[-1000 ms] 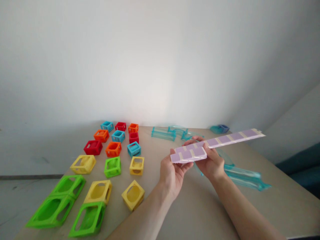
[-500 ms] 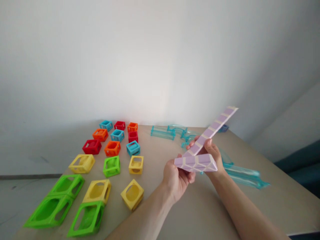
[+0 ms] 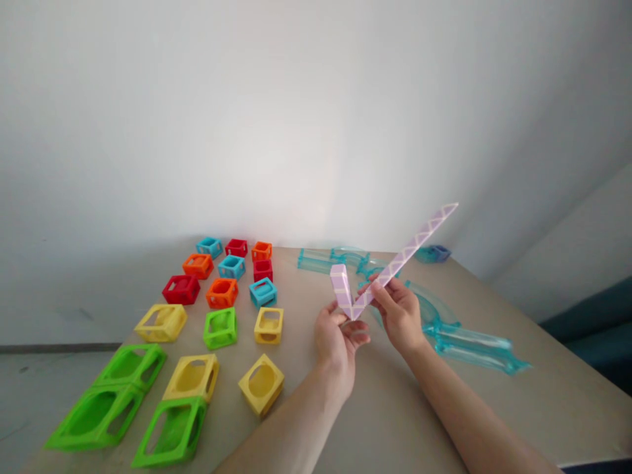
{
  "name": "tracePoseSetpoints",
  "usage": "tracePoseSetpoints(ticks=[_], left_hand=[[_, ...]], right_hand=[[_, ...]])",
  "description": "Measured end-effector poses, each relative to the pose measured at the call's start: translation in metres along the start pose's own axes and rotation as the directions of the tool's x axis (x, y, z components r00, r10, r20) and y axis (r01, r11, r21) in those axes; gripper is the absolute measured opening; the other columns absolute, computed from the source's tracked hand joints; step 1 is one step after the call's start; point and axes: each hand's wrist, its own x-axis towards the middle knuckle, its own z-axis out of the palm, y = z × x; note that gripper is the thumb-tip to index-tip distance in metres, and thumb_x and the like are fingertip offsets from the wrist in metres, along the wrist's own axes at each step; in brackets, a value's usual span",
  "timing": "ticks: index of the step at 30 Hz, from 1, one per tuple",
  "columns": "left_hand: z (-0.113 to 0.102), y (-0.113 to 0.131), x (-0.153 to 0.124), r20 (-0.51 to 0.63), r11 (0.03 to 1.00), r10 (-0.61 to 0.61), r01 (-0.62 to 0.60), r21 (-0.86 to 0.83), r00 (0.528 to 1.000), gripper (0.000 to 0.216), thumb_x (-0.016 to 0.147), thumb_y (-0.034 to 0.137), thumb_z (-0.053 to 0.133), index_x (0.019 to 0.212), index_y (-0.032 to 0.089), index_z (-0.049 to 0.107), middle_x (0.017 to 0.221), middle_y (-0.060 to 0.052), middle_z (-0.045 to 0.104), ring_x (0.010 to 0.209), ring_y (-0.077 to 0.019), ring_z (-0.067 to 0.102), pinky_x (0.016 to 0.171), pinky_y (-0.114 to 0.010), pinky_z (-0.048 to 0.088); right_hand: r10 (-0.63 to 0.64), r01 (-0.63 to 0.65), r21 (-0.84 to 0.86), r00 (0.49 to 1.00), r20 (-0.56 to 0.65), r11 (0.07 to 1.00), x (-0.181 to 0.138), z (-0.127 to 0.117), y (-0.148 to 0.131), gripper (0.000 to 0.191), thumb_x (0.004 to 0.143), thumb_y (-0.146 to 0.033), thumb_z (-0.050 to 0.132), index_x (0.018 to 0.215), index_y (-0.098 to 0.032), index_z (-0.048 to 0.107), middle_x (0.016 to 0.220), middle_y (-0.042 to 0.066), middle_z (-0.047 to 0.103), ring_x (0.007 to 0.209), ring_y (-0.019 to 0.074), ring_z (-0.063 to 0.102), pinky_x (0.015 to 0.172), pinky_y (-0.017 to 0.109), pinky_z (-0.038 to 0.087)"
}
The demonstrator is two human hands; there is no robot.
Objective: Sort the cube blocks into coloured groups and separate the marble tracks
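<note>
Both hands hold a lilac and white segmented twist puzzle point(image 3: 395, 266) above the table. It is bent into a V: a short arm stands up at the left and a long arm slants up to the right. My left hand point(image 3: 338, 336) grips the bend and the short arm from below. My right hand point(image 3: 401, 313) pinches the long arm just right of the bend.
Hollow plastic cube frames lie in rows on the beige table point(image 3: 395, 415): green point(image 3: 101, 401), yellow point(image 3: 261, 384), orange point(image 3: 222, 293), red point(image 3: 181, 289), blue point(image 3: 263, 291). Clear teal track pieces point(image 3: 469, 342) lie beyond my hands. The table's right edge runs near a dark seat point(image 3: 592, 329).
The straight puzzle strip was twisted at a joint near its left end. Its long arm swung up to the right and the short end turned upright, forming a V.
</note>
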Motion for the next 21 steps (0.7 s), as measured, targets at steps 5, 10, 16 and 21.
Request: tracePoseSetpoints(ticks=[5, 10, 16, 21], left_hand=[[-0.001, -0.006, 0.002, 0.114, 0.975, 0.159, -0.174, 0.14, 0.981, 0.033, 0.068, 0.016, 0.068, 0.099, 0.015, 0.058, 0.082, -0.006, 0.068, 0.064, -0.0134, 0.062, 0.057, -0.024, 0.05], [-0.001, -0.009, 0.006, 0.124, 0.967, 0.21, -0.224, 0.119, 0.97, 0.031, 0.063, 0.023, 0.079, 0.089, 0.012, 0.064, 0.073, -0.004, 0.067, 0.059, -0.0101, 0.06, 0.064, -0.025, 0.05], [-0.003, -0.012, 0.01, 0.152, 0.955, 0.21, -0.236, 0.179, 0.966, 0.043, 0.069, 0.042, 0.076, 0.096, 0.009, 0.066, 0.075, -0.007, 0.068, 0.056, -0.0112, 0.06, 0.057, -0.025, 0.051], [-0.007, -0.011, 0.013, 0.104, 0.895, 0.296, -0.313, 0.317, 0.95, 0.049, 0.076, 0.054, 0.066, 0.103, 0.013, 0.063, 0.072, -0.005, 0.067, 0.061, -0.0168, 0.065, 0.052, -0.026, 0.053]], right_hand=[[-0.026, 0.022, -0.166, 0.999, -0.023, 0.986, -0.003, 0.004, -0.006, 0.033, 0.076, -0.042, 0.073, 0.096, -0.018, 0.063, 0.074, 0.003, 0.071, 0.06, 0.0167, 0.064, 0.059, 0.031, 0.055], [-0.017, 0.019, -0.1, 1.0, 0.014, 0.995, -0.004, 0.002, -0.008, 0.03, 0.08, -0.04, 0.069, 0.1, -0.019, 0.062, 0.079, 0.004, 0.072, 0.063, 0.017, 0.065, 0.063, 0.032, 0.055], [0.063, -0.063, -0.03, 0.998, -0.01, 0.998, 0.002, -0.001, -0.005, 0.028, 0.079, -0.042, 0.069, 0.092, -0.018, 0.062, 0.072, 0.002, 0.068, 0.058, 0.0153, 0.061, 0.054, 0.028, 0.051], [0.118, -0.121, -0.148, 0.993, -0.029, 0.982, 0.005, -0.004, -0.003, 0.034, 0.077, -0.047, 0.07, 0.089, -0.016, 0.061, 0.06, -0.002, 0.059, 0.05, 0.0124, 0.054, 0.048, 0.024, 0.045]])
